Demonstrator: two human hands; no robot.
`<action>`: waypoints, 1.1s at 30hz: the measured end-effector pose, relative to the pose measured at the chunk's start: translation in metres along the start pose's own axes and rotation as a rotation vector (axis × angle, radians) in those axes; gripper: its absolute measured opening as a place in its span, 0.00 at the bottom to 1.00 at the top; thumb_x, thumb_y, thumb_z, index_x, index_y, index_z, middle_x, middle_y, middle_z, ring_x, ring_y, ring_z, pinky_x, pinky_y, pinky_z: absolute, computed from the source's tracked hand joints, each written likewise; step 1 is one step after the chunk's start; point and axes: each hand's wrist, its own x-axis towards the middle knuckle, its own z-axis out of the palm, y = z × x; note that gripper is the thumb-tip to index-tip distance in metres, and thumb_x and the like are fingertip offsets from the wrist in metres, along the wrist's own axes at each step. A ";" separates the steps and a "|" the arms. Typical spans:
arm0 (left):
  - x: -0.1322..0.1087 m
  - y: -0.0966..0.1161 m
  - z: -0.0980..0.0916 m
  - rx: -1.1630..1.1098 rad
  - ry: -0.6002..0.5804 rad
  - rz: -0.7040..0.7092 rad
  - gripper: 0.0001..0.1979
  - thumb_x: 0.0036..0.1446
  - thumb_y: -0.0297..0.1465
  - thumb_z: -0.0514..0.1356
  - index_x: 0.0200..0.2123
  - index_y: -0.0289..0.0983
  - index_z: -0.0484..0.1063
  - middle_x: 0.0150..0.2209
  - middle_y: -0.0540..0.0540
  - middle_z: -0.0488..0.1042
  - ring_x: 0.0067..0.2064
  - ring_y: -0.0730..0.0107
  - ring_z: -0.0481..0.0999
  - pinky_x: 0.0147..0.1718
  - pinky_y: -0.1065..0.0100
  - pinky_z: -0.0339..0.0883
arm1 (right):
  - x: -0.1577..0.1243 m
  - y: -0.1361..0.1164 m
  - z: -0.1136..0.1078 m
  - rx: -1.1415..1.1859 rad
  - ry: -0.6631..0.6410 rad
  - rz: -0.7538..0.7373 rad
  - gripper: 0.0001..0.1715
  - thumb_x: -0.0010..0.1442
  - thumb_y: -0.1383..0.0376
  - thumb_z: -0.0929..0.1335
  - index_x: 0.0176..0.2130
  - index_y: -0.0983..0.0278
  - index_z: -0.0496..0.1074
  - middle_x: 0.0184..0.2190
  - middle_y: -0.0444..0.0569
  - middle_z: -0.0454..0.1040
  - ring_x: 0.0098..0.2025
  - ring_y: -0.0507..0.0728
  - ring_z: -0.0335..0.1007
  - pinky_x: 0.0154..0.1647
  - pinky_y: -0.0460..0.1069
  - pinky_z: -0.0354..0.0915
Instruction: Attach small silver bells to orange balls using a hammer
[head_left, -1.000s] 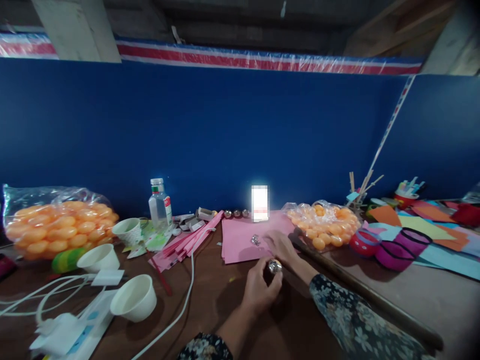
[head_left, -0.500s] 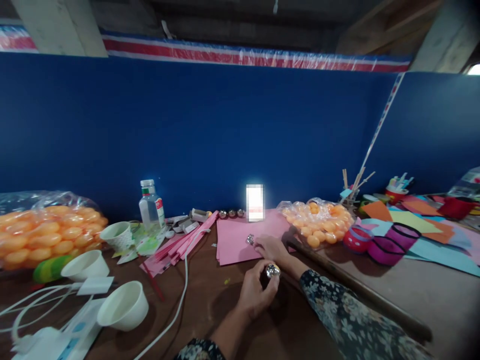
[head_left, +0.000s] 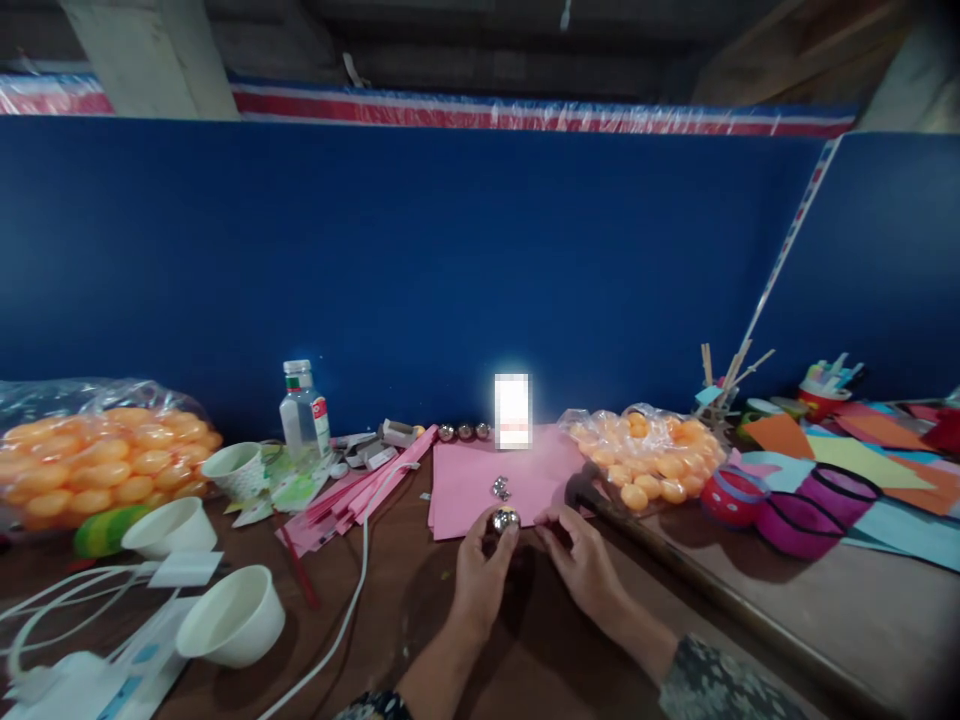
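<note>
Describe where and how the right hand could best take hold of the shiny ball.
Probably by its bare upper-right curve, with a pinch from the right: the shiny ball is round, showing no handle, and the left hand covers its left and near sides. The right hand is on that open side.

Head-worn view, forward and down across a brown table (head_left: pixel 555 660), blue wall (head_left: pixel 450 250) beyond.
</note>
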 end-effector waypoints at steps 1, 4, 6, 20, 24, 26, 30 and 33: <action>0.001 -0.001 -0.001 -0.036 -0.002 -0.034 0.24 0.47 0.40 0.59 0.47 0.36 0.66 0.38 0.45 0.73 0.37 0.66 0.73 0.34 0.67 0.68 | -0.001 0.001 0.002 0.026 -0.003 0.016 0.06 0.58 0.65 0.62 0.33 0.63 0.67 0.29 0.48 0.71 0.33 0.54 0.68 0.36 0.47 0.64; 0.003 -0.004 -0.003 -0.091 -0.020 -0.066 0.29 0.48 0.38 0.60 0.53 0.38 0.59 0.42 0.43 0.72 0.38 0.65 0.73 0.35 0.65 0.69 | -0.001 0.002 0.006 0.106 -0.016 0.057 0.07 0.57 0.64 0.62 0.32 0.63 0.68 0.29 0.48 0.72 0.32 0.54 0.68 0.35 0.47 0.65; 0.004 -0.004 -0.003 -0.061 -0.028 -0.024 0.27 0.48 0.36 0.60 0.51 0.37 0.61 0.43 0.43 0.73 0.41 0.66 0.73 0.40 0.65 0.68 | -0.001 0.003 0.006 0.158 -0.028 0.091 0.07 0.56 0.63 0.63 0.32 0.64 0.69 0.29 0.48 0.73 0.33 0.55 0.69 0.36 0.47 0.65; 0.002 -0.008 -0.002 -0.121 -0.115 -0.043 0.22 0.48 0.32 0.60 0.49 0.37 0.64 0.44 0.43 0.73 0.45 0.65 0.72 0.47 0.62 0.64 | -0.002 0.005 0.007 0.408 -0.035 0.226 0.10 0.54 0.62 0.65 0.34 0.64 0.72 0.31 0.48 0.75 0.33 0.54 0.69 0.33 0.47 0.65; 0.003 -0.008 -0.003 -0.150 -0.142 -0.036 0.23 0.48 0.31 0.61 0.49 0.38 0.63 0.45 0.43 0.72 0.45 0.64 0.72 0.48 0.62 0.63 | -0.002 0.001 0.005 0.410 -0.036 0.208 0.09 0.54 0.63 0.65 0.35 0.64 0.71 0.31 0.47 0.74 0.33 0.54 0.69 0.36 0.47 0.64; 0.003 -0.007 -0.003 -0.136 -0.144 -0.030 0.23 0.48 0.30 0.61 0.49 0.38 0.63 0.46 0.44 0.72 0.46 0.65 0.71 0.48 0.62 0.63 | 0.000 -0.001 0.004 0.432 -0.034 0.237 0.10 0.54 0.62 0.65 0.35 0.64 0.71 0.31 0.47 0.73 0.33 0.53 0.68 0.36 0.47 0.64; 0.002 -0.005 -0.002 -0.133 -0.138 -0.028 0.23 0.47 0.30 0.61 0.49 0.38 0.64 0.44 0.44 0.73 0.45 0.66 0.72 0.46 0.65 0.64 | 0.002 -0.004 0.003 0.513 -0.060 0.329 0.11 0.53 0.60 0.65 0.32 0.65 0.71 0.26 0.45 0.72 0.28 0.51 0.66 0.29 0.45 0.63; 0.002 -0.006 -0.002 -0.139 -0.122 -0.038 0.22 0.47 0.32 0.61 0.48 0.38 0.65 0.41 0.44 0.74 0.42 0.67 0.73 0.45 0.65 0.65 | 0.003 -0.007 0.002 0.567 -0.059 0.379 0.10 0.50 0.59 0.67 0.30 0.65 0.70 0.23 0.43 0.69 0.25 0.50 0.63 0.26 0.44 0.61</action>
